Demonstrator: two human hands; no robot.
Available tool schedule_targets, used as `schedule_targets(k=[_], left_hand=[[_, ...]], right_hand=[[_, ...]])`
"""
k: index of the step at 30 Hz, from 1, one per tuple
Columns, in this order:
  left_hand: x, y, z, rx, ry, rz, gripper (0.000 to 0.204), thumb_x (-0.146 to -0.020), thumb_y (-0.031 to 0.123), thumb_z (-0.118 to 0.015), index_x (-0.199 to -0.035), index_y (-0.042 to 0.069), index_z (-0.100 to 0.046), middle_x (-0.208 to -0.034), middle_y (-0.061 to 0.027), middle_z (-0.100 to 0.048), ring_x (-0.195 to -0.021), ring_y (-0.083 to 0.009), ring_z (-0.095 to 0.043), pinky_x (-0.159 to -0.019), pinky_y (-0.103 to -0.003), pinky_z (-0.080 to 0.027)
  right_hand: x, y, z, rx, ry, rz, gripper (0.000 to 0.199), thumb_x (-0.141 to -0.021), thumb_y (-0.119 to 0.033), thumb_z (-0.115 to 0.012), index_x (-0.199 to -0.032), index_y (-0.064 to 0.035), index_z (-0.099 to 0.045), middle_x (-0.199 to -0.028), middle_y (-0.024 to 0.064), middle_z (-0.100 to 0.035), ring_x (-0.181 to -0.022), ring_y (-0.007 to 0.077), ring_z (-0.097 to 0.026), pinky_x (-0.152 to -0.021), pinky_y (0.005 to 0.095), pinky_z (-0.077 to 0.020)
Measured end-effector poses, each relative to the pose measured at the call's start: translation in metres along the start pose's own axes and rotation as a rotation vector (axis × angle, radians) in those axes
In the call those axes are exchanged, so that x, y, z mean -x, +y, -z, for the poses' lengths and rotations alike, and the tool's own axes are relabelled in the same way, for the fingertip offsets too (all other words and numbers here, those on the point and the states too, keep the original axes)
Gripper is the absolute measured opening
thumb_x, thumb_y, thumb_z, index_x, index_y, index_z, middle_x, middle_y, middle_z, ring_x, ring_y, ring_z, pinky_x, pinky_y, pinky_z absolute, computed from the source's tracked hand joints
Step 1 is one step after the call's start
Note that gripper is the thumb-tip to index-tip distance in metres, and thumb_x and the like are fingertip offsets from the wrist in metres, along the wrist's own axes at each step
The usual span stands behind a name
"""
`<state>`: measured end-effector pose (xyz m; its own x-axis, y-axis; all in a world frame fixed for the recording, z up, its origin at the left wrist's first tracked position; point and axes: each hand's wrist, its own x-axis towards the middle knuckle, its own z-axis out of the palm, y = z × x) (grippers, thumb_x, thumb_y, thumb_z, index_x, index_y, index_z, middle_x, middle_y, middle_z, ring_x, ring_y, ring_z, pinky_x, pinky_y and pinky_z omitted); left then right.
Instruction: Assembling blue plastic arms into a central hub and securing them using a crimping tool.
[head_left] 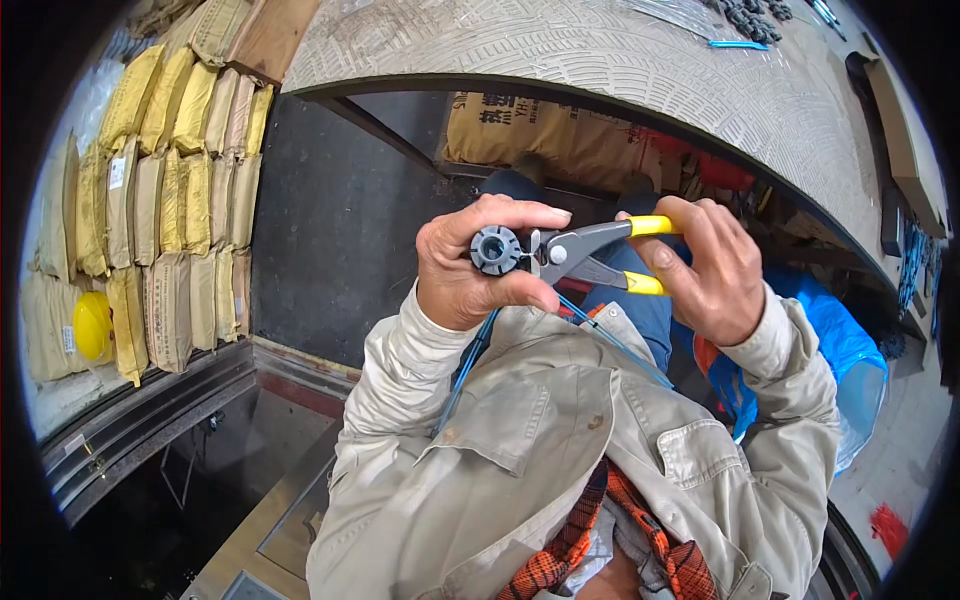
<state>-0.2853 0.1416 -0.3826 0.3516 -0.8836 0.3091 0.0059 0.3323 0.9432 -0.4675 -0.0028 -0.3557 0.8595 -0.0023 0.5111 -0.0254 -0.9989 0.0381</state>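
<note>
My left hand (455,262) is closed round a round dark-grey slotted part (495,250) with a hole in its middle. Thin blue and black wires (468,365) hang below that hand, and another blue strand runs down toward the right. In my right hand (708,262) are pliers (575,250) with yellow-tipped handles, which stand apart. Their jaws reach to the right edge of the round part, between my left thumb and fingers. Whether the jaws grip a wire there is too small to tell.
A grey patterned worktop (560,45) curves across the top, with a blue tool (738,44) and dark small parts (750,18) on it. Stacked yellow packages (180,190) and a yellow helmet (93,327) are at the left. A blue plastic bag (830,340) lies at the right.
</note>
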Motion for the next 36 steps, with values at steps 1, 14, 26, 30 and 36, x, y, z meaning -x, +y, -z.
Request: schedule_targets(k=[1,14,26,30,36], left_hand=[[0.002,-0.001,0.000,0.004,0.008,-0.016,0.060,-0.042,0.020,-0.085,-0.096,0.003,-0.065,-0.081,-0.0063,-0.064,-0.063,-0.0105,-0.048,-0.062,-0.022,-0.040],[0.004,-0.006,-0.002,-0.041,0.017,-0.155,0.064,-0.039,0.024,-0.085,-0.096,0.004,-0.066,-0.073,-0.0040,-0.061,-0.059,-0.0103,-0.047,-0.059,-0.022,-0.040],[-0.008,-0.008,0.007,0.044,-0.146,-0.063,0.071,-0.034,0.028,-0.085,-0.097,0.004,-0.066,-0.070,-0.0028,-0.058,-0.058,-0.0102,-0.048,-0.056,-0.021,-0.040],[-0.010,-0.010,0.009,0.091,-0.194,-0.076,0.073,-0.032,0.030,-0.085,-0.098,0.004,-0.066,-0.069,-0.0024,-0.058,-0.058,-0.0102,-0.049,-0.055,-0.021,-0.040],[-0.006,-0.008,0.011,0.139,-0.134,0.018,0.076,-0.033,0.034,-0.084,-0.100,0.003,-0.065,-0.070,-0.0027,-0.058,-0.059,-0.0101,-0.051,-0.055,-0.021,-0.041]], right_hand=[[0.005,-0.007,-0.008,-0.050,0.010,-0.053,0.025,-0.064,-0.003,-0.067,-0.087,-0.0086,-0.060,-0.086,0.0133,-0.052,-0.061,0.0195,-0.045,-0.053,0.0297,-0.0406],[-0.007,0.013,0.019,-0.428,-0.266,-0.055,0.014,-0.074,-0.005,-0.065,-0.083,0.0034,-0.059,-0.083,0.0138,-0.057,-0.062,0.0214,-0.051,-0.054,0.0301,-0.0443],[0.037,-0.030,-0.016,-2.740,-0.770,-0.578,0.030,-0.091,-0.025,-0.049,-0.083,0.0017,-0.059,-0.072,0.0144,-0.057,-0.053,0.0184,-0.054,-0.050,0.0247,-0.0440],[0.034,-0.043,-0.026,-2.875,-0.630,-0.444,0.033,-0.093,-0.028,-0.046,-0.079,0.0004,-0.056,-0.070,0.0143,-0.056,-0.051,0.0177,-0.053,-0.048,0.0241,-0.0419],[0.028,-0.051,-0.024,-2.684,-0.509,-0.613,0.036,-0.091,-0.032,-0.047,-0.070,-0.0031,-0.049,-0.065,0.0146,-0.054,-0.047,0.0156,-0.049,-0.042,0.0238,-0.0395]])
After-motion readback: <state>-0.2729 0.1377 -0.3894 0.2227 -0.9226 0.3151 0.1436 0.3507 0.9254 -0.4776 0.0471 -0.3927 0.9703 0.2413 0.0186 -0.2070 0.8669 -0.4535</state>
